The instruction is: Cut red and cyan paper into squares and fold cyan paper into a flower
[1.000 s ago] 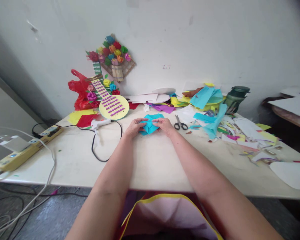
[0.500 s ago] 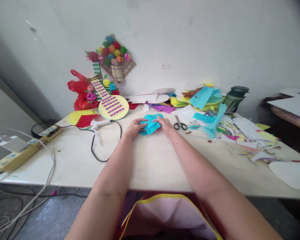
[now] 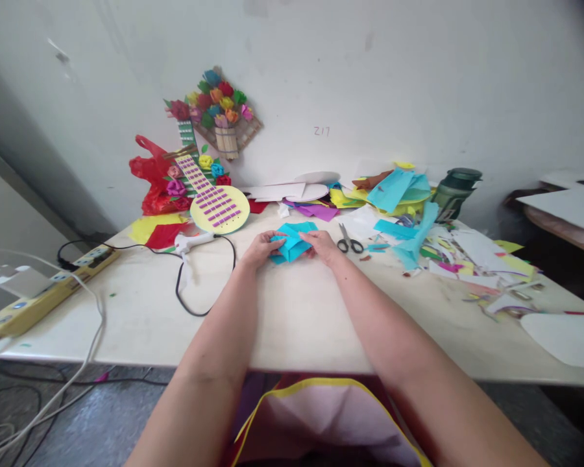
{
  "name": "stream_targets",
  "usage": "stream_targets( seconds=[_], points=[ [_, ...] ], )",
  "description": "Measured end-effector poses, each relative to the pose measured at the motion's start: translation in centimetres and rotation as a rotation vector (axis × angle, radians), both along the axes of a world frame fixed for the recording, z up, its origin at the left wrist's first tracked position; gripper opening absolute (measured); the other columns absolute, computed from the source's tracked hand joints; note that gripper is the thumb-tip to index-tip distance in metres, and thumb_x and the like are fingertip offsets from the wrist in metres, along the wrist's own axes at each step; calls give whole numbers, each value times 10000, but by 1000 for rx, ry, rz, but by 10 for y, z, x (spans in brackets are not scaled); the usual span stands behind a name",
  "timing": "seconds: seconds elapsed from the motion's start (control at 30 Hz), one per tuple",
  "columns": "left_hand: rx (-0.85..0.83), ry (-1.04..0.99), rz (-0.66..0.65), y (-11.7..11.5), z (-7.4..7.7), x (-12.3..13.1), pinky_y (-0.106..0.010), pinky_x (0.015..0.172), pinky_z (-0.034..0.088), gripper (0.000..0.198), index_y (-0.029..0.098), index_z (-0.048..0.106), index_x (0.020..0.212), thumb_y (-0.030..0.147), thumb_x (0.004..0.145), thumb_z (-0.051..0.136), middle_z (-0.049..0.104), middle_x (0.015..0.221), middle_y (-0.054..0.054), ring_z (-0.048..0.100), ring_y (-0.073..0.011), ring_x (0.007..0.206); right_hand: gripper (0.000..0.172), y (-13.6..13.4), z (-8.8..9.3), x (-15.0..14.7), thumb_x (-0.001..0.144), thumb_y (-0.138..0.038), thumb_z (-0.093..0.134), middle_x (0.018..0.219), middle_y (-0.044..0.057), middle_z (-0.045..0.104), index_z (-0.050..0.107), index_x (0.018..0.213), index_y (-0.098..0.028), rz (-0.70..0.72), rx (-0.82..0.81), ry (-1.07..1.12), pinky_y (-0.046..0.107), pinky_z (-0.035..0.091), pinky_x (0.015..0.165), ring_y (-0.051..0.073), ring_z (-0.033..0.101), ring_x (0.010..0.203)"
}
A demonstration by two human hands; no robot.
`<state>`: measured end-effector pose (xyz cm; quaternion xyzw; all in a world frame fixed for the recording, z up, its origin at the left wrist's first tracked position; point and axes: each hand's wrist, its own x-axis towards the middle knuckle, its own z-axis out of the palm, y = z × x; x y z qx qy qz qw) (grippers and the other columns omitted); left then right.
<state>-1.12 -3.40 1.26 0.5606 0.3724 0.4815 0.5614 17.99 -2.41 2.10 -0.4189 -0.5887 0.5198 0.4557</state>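
Note:
A piece of folded blue paper (image 3: 292, 244) is held between my two hands, a little above the white table (image 3: 302, 311). My left hand (image 3: 265, 248) pinches its left side, thumb on top. On the right side, my right hand (image 3: 322, 245) grips the paper with thumb and fingers. Several creased flaps show on its surface; its underside is hidden. Black scissors (image 3: 349, 241) lie just right of my right hand. To the left of my left hand is a white glue gun (image 3: 193, 242) with a black cord.
Paper scraps (image 3: 481, 259) and a green bottle (image 3: 457, 193) occupy the right side. A yellow power strip (image 3: 53, 292) lies at the left edge. Behind stand a yellow paper banjo shape (image 3: 220, 209), a red bag (image 3: 150, 178) and paper flowers (image 3: 219, 97) against the wall.
My right hand has shifted slightly on the blue paper's right side, its fingers now further over the edge. The left hand keeps its hold.

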Motion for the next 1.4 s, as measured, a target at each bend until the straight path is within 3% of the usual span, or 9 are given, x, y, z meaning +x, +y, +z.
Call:
stream_targets(
  seconds=[0.53, 0.83, 1.07, 1.4],
  points=[
    [-43, -49, -19, -2, 2, 1, -242, 570, 487, 434, 112, 594, 918, 316, 573, 760, 612, 648, -3, 565, -96, 531, 304, -2, 2, -2, 647, -406, 681, 404, -14, 540, 509, 538, -181, -45, 8, -92, 195, 307, 320, 104, 486, 347],
    [-38, -12, -9, -1, 1, 0, -221, 533, 478, 448, 114, 588, 922, 334, 572, 762, 596, 632, 13, 546, -81, 507, 489, 1, 0, 1, 693, -609, 534, 643, 51, 600, 648, 699, -133, -58, 25, -41, 216, 372, 360, 112, 503, 503],
    [-26, 14, -55, 3, -3, -1, -228, 534, 492, 426, 118, 580, 910, 343, 592, 752, 604, 635, 9, 564, -89, 508, 392, -4, 1, -5, 577, -539, 660, 483, -32, 461, 569, 585, -157, -12, 74, -172, 219, 373, 395, 100, 440, 478],
    [-55, -35, -98, 1, 0, 1, -296, 584, 531, 348, 97, 566, 858, 313, 629, 714, 616, 646, -30, 607, -138, 560, 341, -5, -1, -14, 570, -485, 647, 469, -46, 432, 530, 560, -166, -75, 89, -200, 213, 337, 399, 90, 404, 469]
  ],
)
